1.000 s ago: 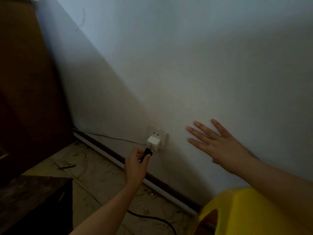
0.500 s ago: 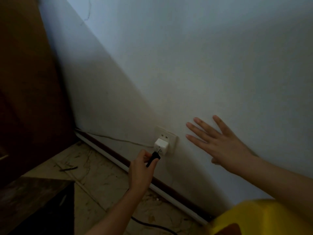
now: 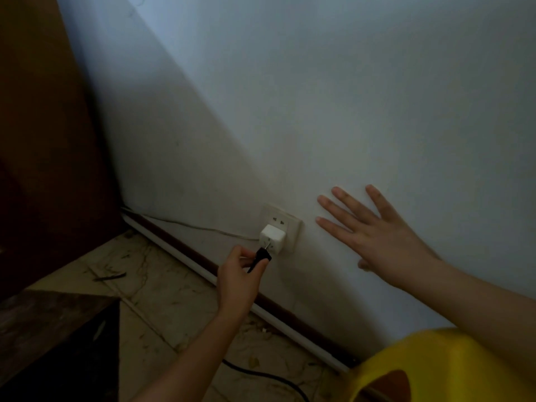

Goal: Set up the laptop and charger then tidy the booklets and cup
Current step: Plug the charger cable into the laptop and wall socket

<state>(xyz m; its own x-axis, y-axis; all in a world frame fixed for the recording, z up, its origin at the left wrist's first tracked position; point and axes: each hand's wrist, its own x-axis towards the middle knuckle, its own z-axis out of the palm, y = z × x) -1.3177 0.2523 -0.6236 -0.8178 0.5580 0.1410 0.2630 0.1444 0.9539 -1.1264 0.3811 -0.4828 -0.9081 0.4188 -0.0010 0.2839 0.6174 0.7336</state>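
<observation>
A white wall socket sits low on the wall, with a white adapter cube plugged into it. My left hand pinches a black charger plug, its metal prongs just touching the adapter's face. The plug's black cable trails across the floor below. My right hand is spread flat against the wall to the right of the socket. The laptop, booklets and cup are out of view.
A dark wooden cabinet stands at the left. A dark table corner is at the lower left. A yellow plastic stool is at the lower right. A thin grey wire runs along the skirting. The tiled floor is littered.
The view has shifted a little, so the socket sits further right. My left hand has kept the black plug at the adapter, and my right hand has stayed flat on the wall.
</observation>
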